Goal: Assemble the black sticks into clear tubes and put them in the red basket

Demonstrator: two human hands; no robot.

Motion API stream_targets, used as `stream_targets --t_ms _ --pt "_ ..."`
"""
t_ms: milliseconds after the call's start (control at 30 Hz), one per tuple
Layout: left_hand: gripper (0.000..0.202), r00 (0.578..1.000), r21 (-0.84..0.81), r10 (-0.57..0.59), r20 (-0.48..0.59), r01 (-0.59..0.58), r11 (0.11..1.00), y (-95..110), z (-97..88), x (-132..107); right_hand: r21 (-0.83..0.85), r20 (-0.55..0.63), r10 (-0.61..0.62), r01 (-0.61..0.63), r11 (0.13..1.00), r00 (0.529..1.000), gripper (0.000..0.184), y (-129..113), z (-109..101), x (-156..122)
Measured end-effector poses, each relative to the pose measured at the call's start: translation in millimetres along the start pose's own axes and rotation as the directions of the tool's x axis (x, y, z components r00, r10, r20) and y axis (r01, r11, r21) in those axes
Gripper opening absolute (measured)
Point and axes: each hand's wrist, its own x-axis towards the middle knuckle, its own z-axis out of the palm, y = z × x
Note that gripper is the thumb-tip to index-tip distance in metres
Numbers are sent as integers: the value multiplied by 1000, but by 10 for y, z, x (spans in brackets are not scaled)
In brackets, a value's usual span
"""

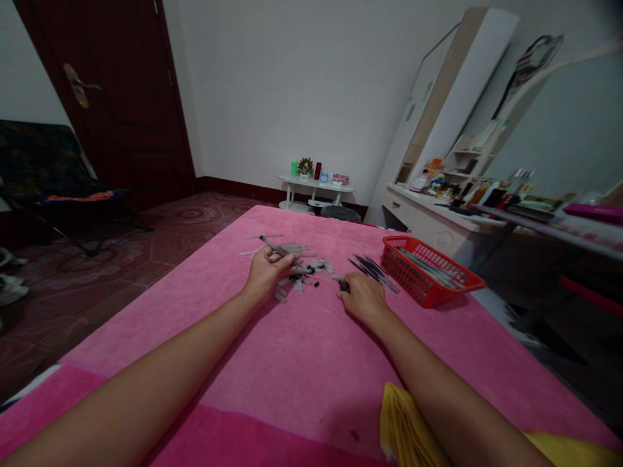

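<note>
My left hand (267, 271) is closed around a clear pen barrel with a dark end (273, 246), which slants up past the fingers. My right hand (366, 297) pinches a small pale piece with a dark end, which looks like a pen cap (337, 277). Between the hands lies a loose pile of short translucent caps (318, 265) and small black pieces (317, 284). More clear barrels (294, 247) lie just behind my left hand. Beyond my right hand are several thin dark pen refills (368, 266), side by side.
A red plastic basket (422, 285) holding slender pens or refills stands to the right on the pink cloth (272, 363). Yellow fabric (406, 425) lies near my right forearm. Farther off are a small white table (316, 184), a cluttered dresser (428, 217) and a folding chair (53, 175).
</note>
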Motion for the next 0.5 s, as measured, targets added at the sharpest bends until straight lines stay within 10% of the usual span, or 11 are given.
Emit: stream_targets --t_ms 500 --pt "44 992 19 -124 31 124 992 1 122 -87 355 -123 -87 126 926 989 13 -197 -38 -26"
